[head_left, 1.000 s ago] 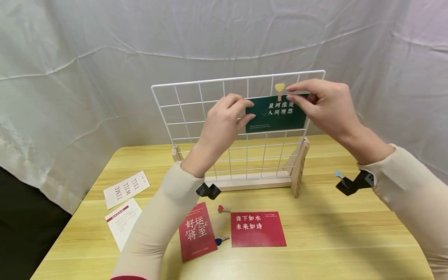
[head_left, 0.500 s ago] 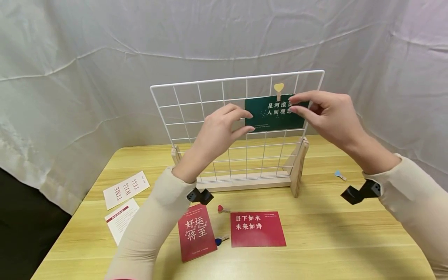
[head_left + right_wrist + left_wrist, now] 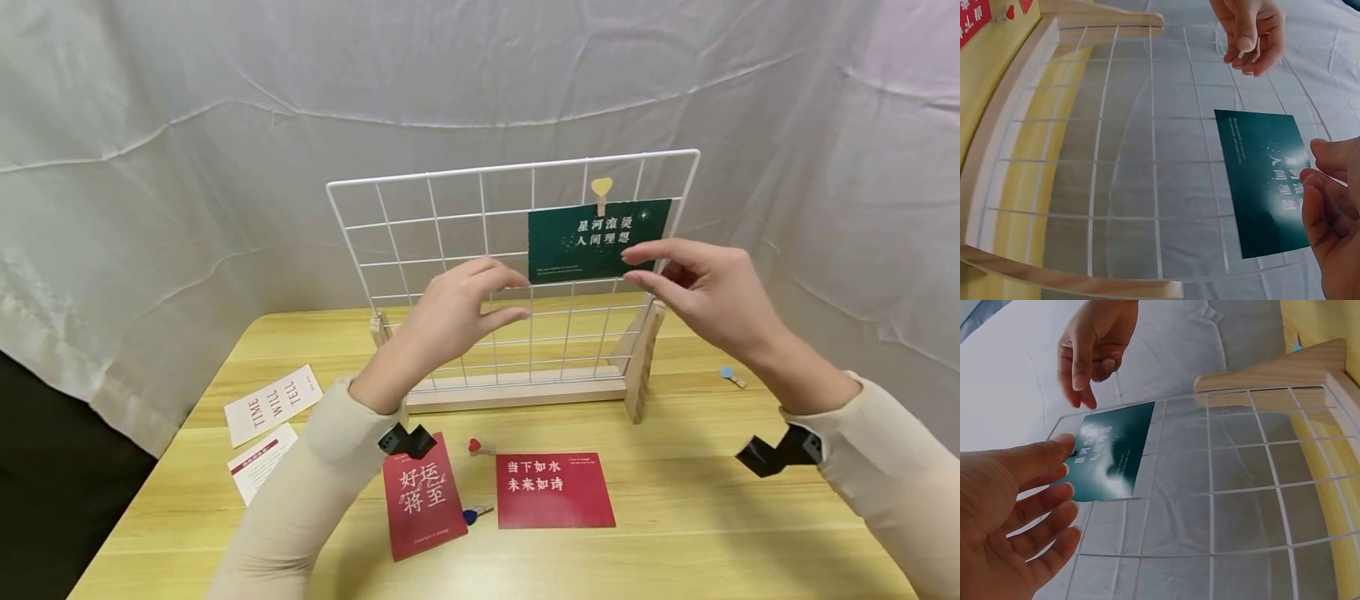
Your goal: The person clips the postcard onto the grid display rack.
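A dark green card (image 3: 558, 242) with white characters hangs on the upper right of a white wire grid (image 3: 457, 242). A small clothespin with a yellow heart (image 3: 602, 187) clips its top edge to a grid wire. My left hand (image 3: 468, 304) is off the card's lower left corner, thumb and fingers apart, holding nothing. My right hand (image 3: 697, 283) is in front of the card's lower right part, thumb and forefinger apart with nothing between them. In the right wrist view the green card (image 3: 1254, 181) lies flat against the wires.
Wooden feet (image 3: 642, 367) hold the grid up on the yellow wooden table (image 3: 720, 517). Two red cards (image 3: 555, 508) lie in front, with red-heart (image 3: 475, 446) and blue-heart (image 3: 470, 517) clothespins between them. A light-blue clothespin (image 3: 727, 373) lies at right, two white cards (image 3: 273, 406) at left.
Both hands have come away from the green card and moved down, the left also slightly leftward. The card stays hanging under the yellow-heart clothespin, its right end now uncovered.
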The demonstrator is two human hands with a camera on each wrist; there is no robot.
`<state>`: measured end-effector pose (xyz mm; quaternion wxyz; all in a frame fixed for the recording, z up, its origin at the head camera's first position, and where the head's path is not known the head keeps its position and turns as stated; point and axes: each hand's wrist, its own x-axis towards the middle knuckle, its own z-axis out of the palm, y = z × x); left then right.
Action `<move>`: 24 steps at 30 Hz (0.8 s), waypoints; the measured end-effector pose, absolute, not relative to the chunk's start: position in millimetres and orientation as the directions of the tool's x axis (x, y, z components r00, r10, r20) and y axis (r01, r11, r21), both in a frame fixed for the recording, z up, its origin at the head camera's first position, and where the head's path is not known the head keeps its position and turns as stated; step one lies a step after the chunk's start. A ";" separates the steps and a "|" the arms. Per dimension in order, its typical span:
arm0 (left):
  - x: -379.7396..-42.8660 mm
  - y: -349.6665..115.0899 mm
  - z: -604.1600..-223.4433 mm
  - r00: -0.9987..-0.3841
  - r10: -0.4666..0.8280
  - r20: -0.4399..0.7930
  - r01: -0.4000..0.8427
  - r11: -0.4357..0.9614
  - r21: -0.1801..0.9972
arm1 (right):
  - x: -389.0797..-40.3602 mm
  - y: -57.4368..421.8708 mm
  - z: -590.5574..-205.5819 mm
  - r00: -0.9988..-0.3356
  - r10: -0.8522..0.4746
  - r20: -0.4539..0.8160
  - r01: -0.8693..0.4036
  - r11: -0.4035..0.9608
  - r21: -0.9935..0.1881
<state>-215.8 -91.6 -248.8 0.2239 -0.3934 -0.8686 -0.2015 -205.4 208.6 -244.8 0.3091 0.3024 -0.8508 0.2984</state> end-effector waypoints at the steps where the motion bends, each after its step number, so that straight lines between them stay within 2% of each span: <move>1: -215.1 -93.1 -250.7 -0.594 0.597 0.539 0.773 0.609 0.177 | -204.6 208.8 -247.7 -0.633 -0.329 0.700 -0.697 0.636 -0.331; 14: -204.7 -114.3 -283.5 -0.651 0.625 0.431 0.749 0.620 0.232 | -183.8 215.0 -279.6 -0.792 -0.288 0.538 -0.576 0.643 -0.504; 17: -203.4 -118.5 -290.0 -0.657 0.626 0.421 0.747 0.618 0.246 | -180.8 217.3 -287.0 -0.801 -0.305 0.515 -0.572 0.644 -0.508; 24: -202.1 -127.3 -305.3 -0.679 0.622 0.390 0.731 0.621 0.283 | -178.7 220.7 -304.0 -0.771 -0.400 0.496 -0.626 0.619 -0.474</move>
